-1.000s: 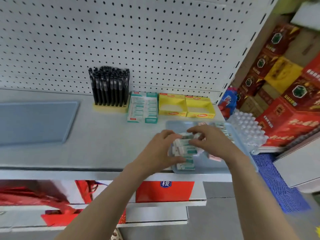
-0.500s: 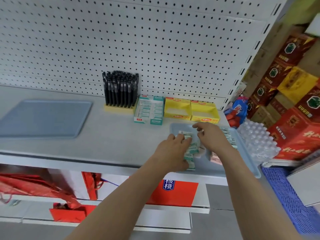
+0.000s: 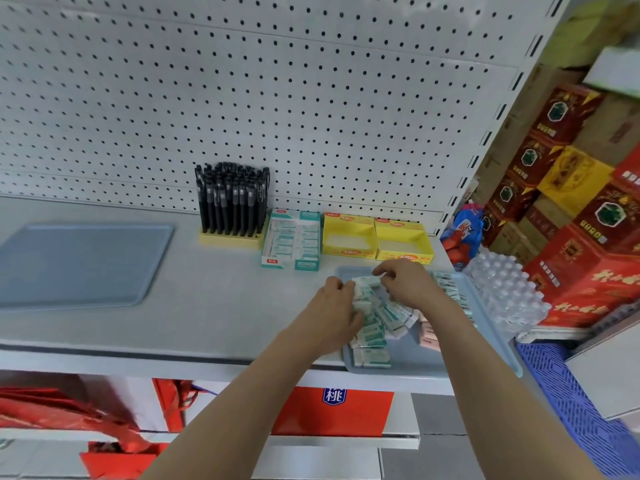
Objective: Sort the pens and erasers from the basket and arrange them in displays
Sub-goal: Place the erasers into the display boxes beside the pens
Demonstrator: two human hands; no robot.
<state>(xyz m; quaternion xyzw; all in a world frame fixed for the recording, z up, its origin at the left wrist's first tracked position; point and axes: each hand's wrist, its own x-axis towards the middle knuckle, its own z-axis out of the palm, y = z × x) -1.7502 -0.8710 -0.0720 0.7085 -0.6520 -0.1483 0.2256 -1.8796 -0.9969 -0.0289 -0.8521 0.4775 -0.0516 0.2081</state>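
Both hands are over a blue tray [image 3: 491, 344] at the right end of a grey shelf [image 3: 194, 306]. The left hand [image 3: 334, 311] has its fingers curled around a bunch of green and white erasers [image 3: 372, 329]. The bunch sticks out from under its fingers, toward the right hand. The right hand [image 3: 405, 284] is just beside it, and the fingertips [image 3: 379, 271] are pinched close together on the top eraser of that bunch. The two hands almost touch.

More erasers lie flat in the tray, just below the left fingers, near the front edge. Another row of them lies past the right wrist, along the far side of the tray. A few pink erasers [image 3: 427, 332] peek out under the right arm.

Beyond the fingers, at the back of the shelf, stands a green box [image 3: 291, 239] full of erasers. To the right of it are two yellow boxes [image 3: 375, 237], right behind the right fingers. Both look empty, but I cannot tell for sure. To the left of the green box, black pens [image 3: 232, 199] stand upright in a yellow stand [image 3: 228, 239].

Far to the left of the left fingers lies a second blue tray [image 3: 79, 265]. Behind it all is a white wall full of holes [image 3: 242, 98].
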